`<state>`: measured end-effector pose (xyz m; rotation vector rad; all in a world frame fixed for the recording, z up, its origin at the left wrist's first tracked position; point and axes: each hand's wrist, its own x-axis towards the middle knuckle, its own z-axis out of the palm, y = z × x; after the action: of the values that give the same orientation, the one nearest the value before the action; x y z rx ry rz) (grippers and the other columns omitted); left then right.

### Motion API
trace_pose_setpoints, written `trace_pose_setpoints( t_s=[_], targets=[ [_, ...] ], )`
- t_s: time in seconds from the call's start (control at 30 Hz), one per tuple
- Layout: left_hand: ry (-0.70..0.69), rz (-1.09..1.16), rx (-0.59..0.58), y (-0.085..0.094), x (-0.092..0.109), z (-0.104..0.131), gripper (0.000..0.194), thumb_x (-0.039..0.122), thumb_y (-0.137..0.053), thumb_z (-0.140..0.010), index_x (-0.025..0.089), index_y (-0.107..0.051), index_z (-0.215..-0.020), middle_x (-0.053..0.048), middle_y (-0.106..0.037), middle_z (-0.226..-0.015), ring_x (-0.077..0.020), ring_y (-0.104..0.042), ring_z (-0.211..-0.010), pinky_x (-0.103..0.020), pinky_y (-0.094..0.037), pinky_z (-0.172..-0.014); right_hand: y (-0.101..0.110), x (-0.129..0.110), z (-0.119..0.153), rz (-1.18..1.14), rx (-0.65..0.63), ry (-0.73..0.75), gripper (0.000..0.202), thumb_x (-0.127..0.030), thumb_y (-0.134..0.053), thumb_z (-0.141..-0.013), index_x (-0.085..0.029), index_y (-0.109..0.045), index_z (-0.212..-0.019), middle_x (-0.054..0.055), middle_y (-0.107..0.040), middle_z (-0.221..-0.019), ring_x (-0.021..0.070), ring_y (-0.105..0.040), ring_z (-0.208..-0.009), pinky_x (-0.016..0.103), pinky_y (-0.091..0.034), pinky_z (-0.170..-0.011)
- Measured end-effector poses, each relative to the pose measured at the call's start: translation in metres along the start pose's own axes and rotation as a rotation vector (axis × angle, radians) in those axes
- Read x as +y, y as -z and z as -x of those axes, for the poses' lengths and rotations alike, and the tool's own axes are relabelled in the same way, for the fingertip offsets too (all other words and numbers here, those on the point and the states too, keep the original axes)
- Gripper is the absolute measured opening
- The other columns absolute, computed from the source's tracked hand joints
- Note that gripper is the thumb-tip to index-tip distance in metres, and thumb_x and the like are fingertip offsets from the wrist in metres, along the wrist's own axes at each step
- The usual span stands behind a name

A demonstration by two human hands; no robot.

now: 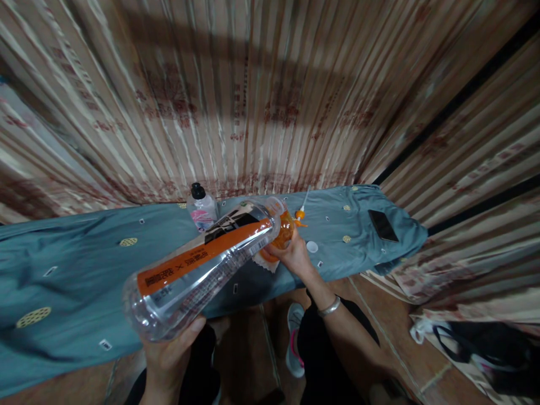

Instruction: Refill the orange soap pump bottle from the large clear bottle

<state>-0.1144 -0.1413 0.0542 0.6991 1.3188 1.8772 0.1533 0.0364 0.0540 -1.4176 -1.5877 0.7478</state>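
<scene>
My left hand (172, 349) is wrapped round the base of a big clear plastic bottle (202, 264) with an orange and black label. The bottle is tilted, its neck pointing up and right at the mouth of an orange see-through bottle (283, 232). Around that smaller bottle my right hand (295, 257) is closed. Whether liquid passes between the two mouths I cannot tell. Behind my right hand lies an orange pump head (300, 215) with a pale tube. A round white cap (312, 247) lies beside my right wrist. Under the orange bottle shows a scalloped pale piece (266, 263).
A clear bottle with a black cap (203, 211) stands at the back. A dark phone (383, 225) lies on the right of the blue-green cloth (97, 242). Striped curtains (261, 112) hang close behind; a black bag (485, 349) sits lower right.
</scene>
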Motion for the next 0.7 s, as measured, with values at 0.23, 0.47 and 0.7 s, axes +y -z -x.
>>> trace_pose_setpoints(
  t_s=[0.23,0.47,0.7],
  targets=[
    [-0.015,-0.045,0.018,-0.0025,-0.0002,0.0043,0.079,0.028,-0.107,-0.057,0.032,-0.080,-0.131,0.002,-0.084,-0.093,-0.0229,-0.082,-0.087,-0.031,-0.067,-0.093,-0.0009,-0.0001,0.0001,-0.004,0.011,0.011,0.072,-0.047,-0.098,-0.067,-0.029,-0.063,-0.128,0.007,-0.086,-0.111,0.0383,-0.083,-0.114,0.049,-0.069,-0.093],
    [-0.004,-0.033,-0.015,-0.0055,0.0029,0.0028,0.073,0.031,-0.106,-0.057,0.031,-0.081,-0.126,0.002,-0.083,-0.087,-0.0233,-0.081,-0.079,-0.034,-0.069,-0.088,-0.0007,0.0015,-0.0004,-0.024,0.009,0.044,0.067,-0.047,-0.098,-0.069,-0.029,-0.065,-0.125,0.007,-0.086,-0.112,0.0384,-0.082,-0.118,0.049,-0.068,-0.097],
    [-0.007,-0.072,0.008,-0.0049,0.0014,0.0031,0.065,0.031,-0.104,-0.058,0.030,-0.083,-0.119,0.003,-0.079,-0.080,-0.0214,-0.077,-0.074,-0.030,-0.068,-0.080,-0.0006,0.0007,0.0000,-0.017,0.003,0.010,0.070,-0.048,-0.098,-0.068,-0.028,-0.066,-0.127,0.007,-0.087,-0.113,0.0378,-0.083,-0.114,0.049,-0.069,-0.095]
  ],
)
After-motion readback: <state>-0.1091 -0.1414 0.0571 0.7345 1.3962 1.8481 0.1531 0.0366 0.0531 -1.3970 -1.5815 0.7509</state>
